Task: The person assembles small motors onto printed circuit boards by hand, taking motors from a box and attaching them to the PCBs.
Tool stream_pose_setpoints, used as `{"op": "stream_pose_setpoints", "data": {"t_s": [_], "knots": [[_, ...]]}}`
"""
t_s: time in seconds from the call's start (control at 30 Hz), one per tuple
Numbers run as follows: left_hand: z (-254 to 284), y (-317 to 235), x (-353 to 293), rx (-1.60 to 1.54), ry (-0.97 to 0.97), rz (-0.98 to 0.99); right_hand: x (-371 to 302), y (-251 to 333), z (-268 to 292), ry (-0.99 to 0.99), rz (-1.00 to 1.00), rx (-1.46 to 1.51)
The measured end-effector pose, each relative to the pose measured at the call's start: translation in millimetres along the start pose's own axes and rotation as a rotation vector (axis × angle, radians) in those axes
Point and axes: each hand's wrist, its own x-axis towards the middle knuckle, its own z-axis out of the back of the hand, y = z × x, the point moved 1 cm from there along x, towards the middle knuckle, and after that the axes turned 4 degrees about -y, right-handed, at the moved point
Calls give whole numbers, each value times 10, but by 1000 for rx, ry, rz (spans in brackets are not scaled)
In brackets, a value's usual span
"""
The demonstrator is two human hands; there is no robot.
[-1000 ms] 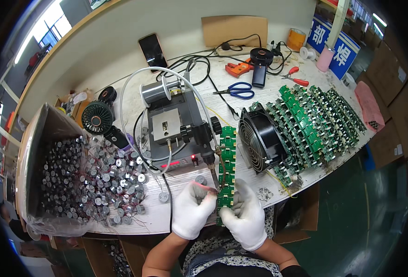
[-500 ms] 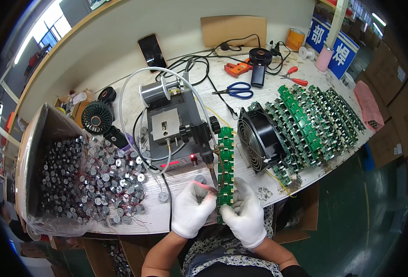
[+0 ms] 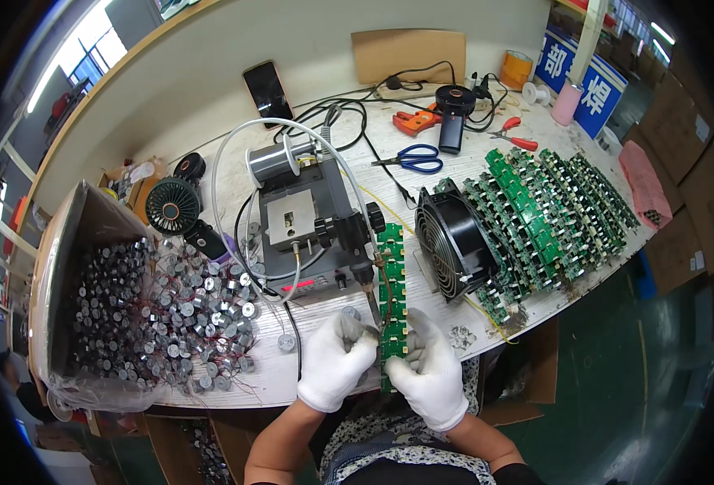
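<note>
White gloves covered both hands in the head view. The left hand (image 3: 337, 362) had its fingers bent in towards the thumb, just beside the left edge of a green circuit-board strip (image 3: 392, 293); whether they pinched anything could not be told. The right hand (image 3: 433, 376) held the strip's lower part, thumb over the boards and forefinger along the right edge. The strip ran away from the person, its near end around the front edge of the white worktop (image 3: 272, 376), beside the tip of a soldering iron (image 3: 363, 268). Small silvery cylinders (image 3: 195, 315) lay heaped to the left, some inside a box (image 3: 59, 234). Right of the strip stood a black fan (image 3: 452, 242), with rows of green boards (image 3: 527, 206) beyond.
</note>
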Motion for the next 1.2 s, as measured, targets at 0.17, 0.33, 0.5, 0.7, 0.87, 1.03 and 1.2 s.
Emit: {"op": "stream_pose_setpoints", "data": {"t_s": [0.17, 0.33, 0.5, 0.7, 0.87, 1.03, 1.2], "knots": [[-22, -31, -3, -26, -12, 49, 29, 20, 5, 0, 19, -13], [-23, -71, -19, -2, -15, 40, -16, -27, 21, -27, 72, -103], [-21, -39, -45, -58, -10, 9, -25, -48, 9, -32, 87, -82], [-25, -15, -42, -62, -6, -12, -7, -96, 3, -11, 47, -56], [34, -25, -13, 57, 21, -28, -4, -63, 10, 29, -15, 25], [119, -85, 71, 139, 133, 8, -47, -54, 17, 44, -54, 117], [189, -90, 192, 124, 330, 63, -62, -68, 20, 48, -42, 88]]}}
